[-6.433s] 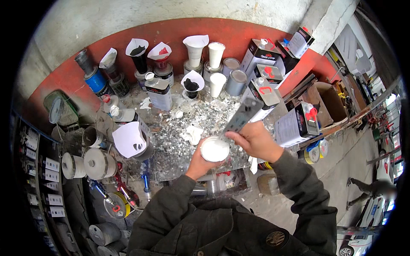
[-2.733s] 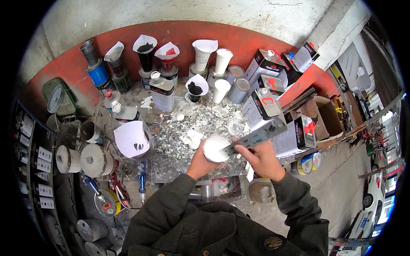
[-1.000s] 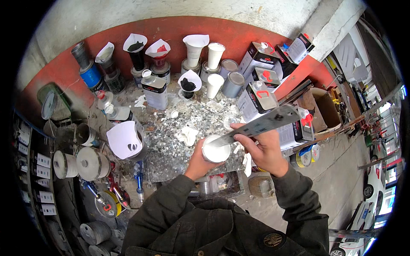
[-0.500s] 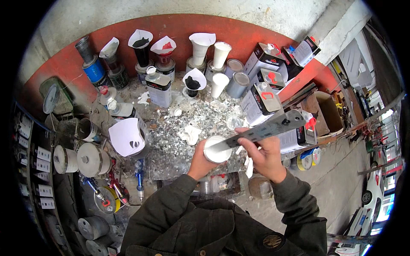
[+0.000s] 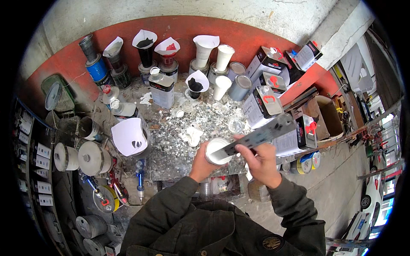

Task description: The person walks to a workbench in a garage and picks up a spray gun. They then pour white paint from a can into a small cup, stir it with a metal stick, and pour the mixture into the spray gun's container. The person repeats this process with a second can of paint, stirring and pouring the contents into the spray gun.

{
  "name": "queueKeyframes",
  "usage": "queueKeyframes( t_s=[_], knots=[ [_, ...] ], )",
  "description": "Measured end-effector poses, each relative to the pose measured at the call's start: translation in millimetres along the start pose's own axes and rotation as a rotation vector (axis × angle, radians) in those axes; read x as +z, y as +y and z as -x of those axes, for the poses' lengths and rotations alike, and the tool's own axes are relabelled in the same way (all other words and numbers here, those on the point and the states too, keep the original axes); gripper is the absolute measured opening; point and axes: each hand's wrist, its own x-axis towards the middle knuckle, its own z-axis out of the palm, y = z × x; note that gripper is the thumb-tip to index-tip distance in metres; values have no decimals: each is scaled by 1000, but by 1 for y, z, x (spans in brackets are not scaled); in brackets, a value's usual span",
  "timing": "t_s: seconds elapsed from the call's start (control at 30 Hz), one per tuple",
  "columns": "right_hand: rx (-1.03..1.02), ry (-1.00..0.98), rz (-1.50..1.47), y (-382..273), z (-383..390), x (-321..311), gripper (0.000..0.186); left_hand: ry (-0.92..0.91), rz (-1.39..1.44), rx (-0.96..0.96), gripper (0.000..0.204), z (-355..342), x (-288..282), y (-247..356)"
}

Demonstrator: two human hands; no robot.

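Note:
My left hand (image 5: 202, 164) wraps round the side of a round cup of white paint (image 5: 215, 147), holding it over the bench's front edge. In my right hand (image 5: 261, 161) is a long, flat, grey metal mixing stick (image 5: 269, 131) with dark marks and a hole near its upper end. Its lower end dips into the white paint, and the upper end slants up to the right. Something white, like a bit of paper, shows below my right hand, partly hidden. On the bench beyond the cup lies a crumpled white tissue (image 5: 192, 136).
Paint-spattered bench (image 5: 171, 149). At its back stand several cups with paper strainers on cans, one a white cup (image 5: 221, 87). Rectangular solvent cans (image 5: 261, 106) crowd the right. At left are a paper-topped container (image 5: 128, 136), lidded pots (image 5: 92, 158) and blue-and-red spray guns (image 5: 140, 181).
The mixing stick has shifted slightly within the cup, its upper end moving left and down, with my right hand a little lower. My left hand still holds the cup.

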Motion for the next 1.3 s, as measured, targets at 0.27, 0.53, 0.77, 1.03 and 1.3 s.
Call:
queueKeyframes(
  t_s=[0.27,0.53,0.77,1.03,1.3],
  knots=[
    [-86,-57,107,30,-7,-5,22,-1,22,-17,88,4,2,14],
    [10,-8,12,1,8,6,22,13,8,20,87,1,4,3],
    [-70,-67,130,19,-9,-16,19,-37,-17,-16,84,4,3,11],
    [-56,-149,4,18,13,-4,20,-101,-2,-63,83,6,10,13],
    [-210,53,123,53,1,-25,34,-230,-29,-118,86,6,26,20]
  ],
)
